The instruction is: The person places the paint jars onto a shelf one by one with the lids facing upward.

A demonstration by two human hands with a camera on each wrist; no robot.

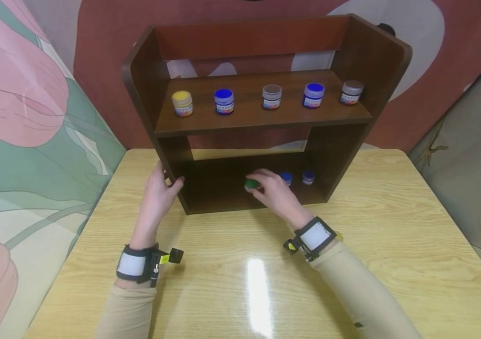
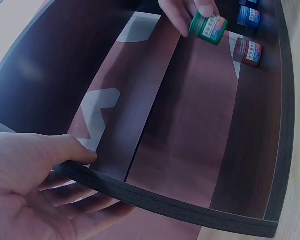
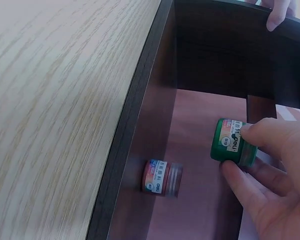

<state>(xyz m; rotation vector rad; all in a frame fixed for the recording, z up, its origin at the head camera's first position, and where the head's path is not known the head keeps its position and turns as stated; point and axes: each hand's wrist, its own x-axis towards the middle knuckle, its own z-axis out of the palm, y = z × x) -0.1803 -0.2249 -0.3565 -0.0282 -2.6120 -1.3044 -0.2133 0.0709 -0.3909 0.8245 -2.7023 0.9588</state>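
Note:
A green paint jar (image 3: 227, 140) is pinched between the thumb and fingers of my right hand (image 1: 276, 193). In the head view that hand is in front of the lower level of a dark brown wooden shelf (image 1: 219, 181). Below the green jar, a reddish-brown paint jar (image 3: 157, 177) stands on the lower board, hidden behind the right hand in the head view. My left hand (image 1: 155, 197) grips the shelf's left side panel (image 2: 160, 202), thumb on the inner side and fingers around the outside.
Two blue jars (image 1: 286, 178) stand at the lower right. Along the upper board stand a yellow jar (image 1: 182, 103), a blue jar (image 1: 224, 101), a brown jar (image 1: 272, 97), another blue jar (image 1: 313, 95) and another brown jar (image 1: 352, 92). The shelf stands on a wooden table (image 1: 215, 282).

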